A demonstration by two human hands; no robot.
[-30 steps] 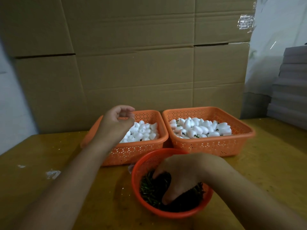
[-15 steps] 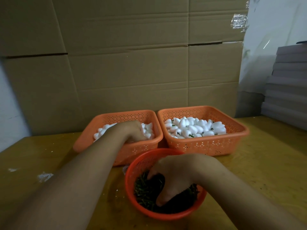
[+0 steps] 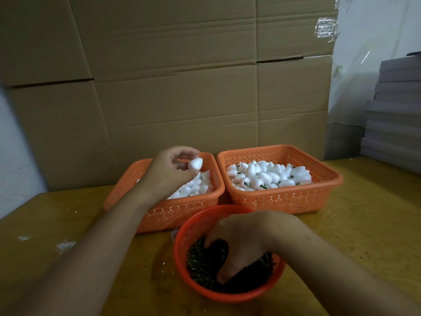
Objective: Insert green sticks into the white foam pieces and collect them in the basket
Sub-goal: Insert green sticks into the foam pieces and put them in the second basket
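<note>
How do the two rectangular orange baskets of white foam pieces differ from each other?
Foam pieces in the right basket show green sticks poking out; those in the left basket show none. The left hand lifts a foam piece above the left basket; no hand is over the right one. Both are orange, perforated, side by side.

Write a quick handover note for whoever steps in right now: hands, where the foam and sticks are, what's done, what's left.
Left hand: raised over the left basket, pinching one plain foam piece.
Right hand: down in the round basket, fingers curled into the green sticks; whether it has one yet is hidden.
Left basket: plain foam pieces.
Right basket: finished pieces, green sticks showing.
Done: a good layer of finished pieces collected.
Left: stick the held piece, drop it in the right basket, then work through the left basket.
</note>
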